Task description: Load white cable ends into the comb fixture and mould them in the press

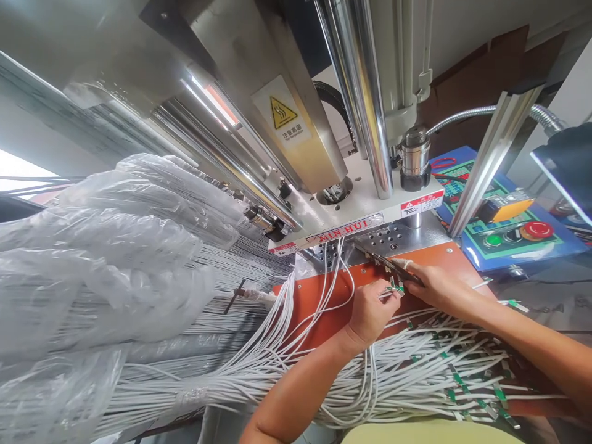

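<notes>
Left hand [370, 311] curled, fingertips pinching a thin white cable [387, 294] close to its green-tipped end, right at the front edge of the orange plate [319, 299] under the press [351, 216]. Right hand [432, 285] stretched flat over the same plate, thumb and forefinger closed on a narrow dark metal strip [386, 262] that reaches in toward the perforated steel bed [388, 237].

Cable likely light and limp, sheath smooth and a little slippery, so best taken just behind the green connector, where the stiffer end gives control; held further back, probably droops and wanders. Small metal contacts at the tip look easy to bend, so a gentle pinch judged wiser than a squeeze.

More white cables [416, 370] heaped loosely across the tabletop below both forearms, many ending in green and silver tips, several looping up into the holes of the bed. Big bundle of grey-white wire [139, 345] to the left, straight and tightly packed, half wrapped in crinkled clear plastic sheet [115, 246]. Polished chrome columns [365, 92] rising above, glossy and round. Yellow triangular warning label [282, 114] on the brushed metal housing. Blue control panel [509, 228] on the right with a red mushroom button [538, 230] and a green button [494, 240].
</notes>
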{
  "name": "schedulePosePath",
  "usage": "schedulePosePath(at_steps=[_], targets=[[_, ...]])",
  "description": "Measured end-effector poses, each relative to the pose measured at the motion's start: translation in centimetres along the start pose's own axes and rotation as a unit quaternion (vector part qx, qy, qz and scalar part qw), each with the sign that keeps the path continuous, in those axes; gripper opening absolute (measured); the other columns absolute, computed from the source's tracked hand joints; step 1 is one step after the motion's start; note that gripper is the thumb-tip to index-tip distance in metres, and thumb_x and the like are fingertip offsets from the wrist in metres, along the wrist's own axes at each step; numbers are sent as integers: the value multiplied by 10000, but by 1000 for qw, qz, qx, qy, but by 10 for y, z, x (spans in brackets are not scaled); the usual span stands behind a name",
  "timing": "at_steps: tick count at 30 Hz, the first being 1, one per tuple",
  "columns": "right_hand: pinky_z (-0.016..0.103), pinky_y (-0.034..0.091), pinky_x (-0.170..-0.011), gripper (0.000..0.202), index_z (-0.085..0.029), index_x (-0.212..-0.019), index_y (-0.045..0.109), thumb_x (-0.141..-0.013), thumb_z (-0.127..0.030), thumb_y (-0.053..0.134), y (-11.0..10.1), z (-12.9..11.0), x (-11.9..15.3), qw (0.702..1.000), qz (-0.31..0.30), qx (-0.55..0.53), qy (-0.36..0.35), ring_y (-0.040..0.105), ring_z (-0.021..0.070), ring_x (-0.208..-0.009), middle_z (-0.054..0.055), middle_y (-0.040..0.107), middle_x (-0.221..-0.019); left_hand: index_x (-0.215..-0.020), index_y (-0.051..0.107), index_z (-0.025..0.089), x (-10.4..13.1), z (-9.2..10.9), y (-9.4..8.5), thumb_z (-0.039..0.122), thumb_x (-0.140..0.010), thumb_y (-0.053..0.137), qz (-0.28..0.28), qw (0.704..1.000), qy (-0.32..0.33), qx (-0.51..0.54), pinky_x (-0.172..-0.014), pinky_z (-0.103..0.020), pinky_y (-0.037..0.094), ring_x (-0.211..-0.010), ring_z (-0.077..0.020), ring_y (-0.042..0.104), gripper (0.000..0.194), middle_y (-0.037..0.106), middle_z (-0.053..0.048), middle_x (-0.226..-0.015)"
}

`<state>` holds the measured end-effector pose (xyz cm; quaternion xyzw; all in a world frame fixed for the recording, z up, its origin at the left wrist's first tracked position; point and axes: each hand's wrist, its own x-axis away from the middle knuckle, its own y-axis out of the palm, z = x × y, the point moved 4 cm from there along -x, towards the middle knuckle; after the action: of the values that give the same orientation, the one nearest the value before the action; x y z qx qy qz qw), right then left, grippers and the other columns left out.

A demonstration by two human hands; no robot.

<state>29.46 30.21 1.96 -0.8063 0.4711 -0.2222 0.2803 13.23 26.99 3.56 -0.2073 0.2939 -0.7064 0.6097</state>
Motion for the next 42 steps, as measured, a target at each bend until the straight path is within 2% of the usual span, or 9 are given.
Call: schedulePosePath(at_steps=[9, 16, 20, 24, 26, 31, 34, 38, 42], targets=[[336, 510, -777, 573, -230, -1420, 397, -847, -250, 393, 5, -3, 1, 1000, 6, -2, -15, 678, 231, -924, 61, 714, -1057, -746, 687, 176, 0, -1, 1, 203, -787, 625, 7, 1000, 4, -12, -613, -228, 441, -588, -134, 580, 79, 681, -37, -673], [293, 464, -643, 491, -204, -1382, 410, -897, -254, 351, 10, -2, 4, 997, -2, 72, 13, 696, 238, -803, 76, 724, -940, -697, 658, 180, -3, -4, 3, 228, -780, 653, 11, 1000, -16, -19, -620, -227, 427, -587, -125, 553, 96, 655, -18, -647], [308, 465, -643, 495, -171, -1406, 343, -931, -311, 336, 8, -2, 5, 998, -36, 53, -17, 687, 245, -797, 114, 711, -965, -769, 629, 172, -5, -4, -2, 298, -808, 658, -34, 998, -36, 48, -639, -213, 435, -622, -116, 565, 135, 664, -9, -705], [314, 483, -657, 629, -209, -1444, 280, -896, -439, 484, 10, -1, 5, 999, -34, 20, -21, 687, 255, -834, 107, 703, -1023, -1016, 549, 176, -5, -3, -13, 374, -948, 463, -65, 982, -58, 166, -659, -225, 463, -563, -90, 561, 226, 707, -27, -821], [327, 490, -677, 624, -216, -1448, 280, -903, -440, 484, 12, -1, 4, 999, -17, 26, -12, 687, 264, -862, 103, 706, -1015, -1019, 539, 170, -6, -4, -16, 393, -971, 408, -59, 978, -67, 190, -661, -232, 470, -539, -83, 555, 263, 725, -53, -873], [336, 492, -698, 592, -211, -1458, 270, -927, -395, 456, 13, -2, 4, 998, -7, 55, -9, 684, 263, -884, 110, 704, -1017, -1082, 629, 145, -13, -16, -13, 384, -903, 543, -28, 965, -116, 233, -644, -248, 511, -621, -114, 622, 312, 737, -89, -906], [316, 487, -671, 616, -216, -1470, 245, -924, -390, 468, 13, -2, 4, 998, -14, 68, -7, 685, 253, -863, 96, 704, -998, -1024, 670, 97, -18, -26, -12, 350, -837, 630, -4, 938, -164, 307, -699, -277, 536, -735, -157, 669, 317, 732, -120, -879], [317, 486, -668, 606, -227, -1453, 284, -910, -400, 489, 14, 2, 3, 996, -5, 83, 11, 688, 260, -858, 82, 709, -1000, -935, 693, 78, -20, -31, -17, 325, -729, 743, 10, 894, -208, 397, -709, -285, 534, -705, -158, 672, 326, 733, -117, -822], [321, 497, -691, 593, -258, -1435, 333, -892, -414, 512, 13, 3, 3, 997, 11, 70, 3, 691, 263, -884, 80, 712, -1038, -913, 732, 101, -17, -29, -21, 343, -696, 781, 3, 903, -196, 383, -777, -346, 550, -741, -192, 694, 328, 745, -113, -845]])
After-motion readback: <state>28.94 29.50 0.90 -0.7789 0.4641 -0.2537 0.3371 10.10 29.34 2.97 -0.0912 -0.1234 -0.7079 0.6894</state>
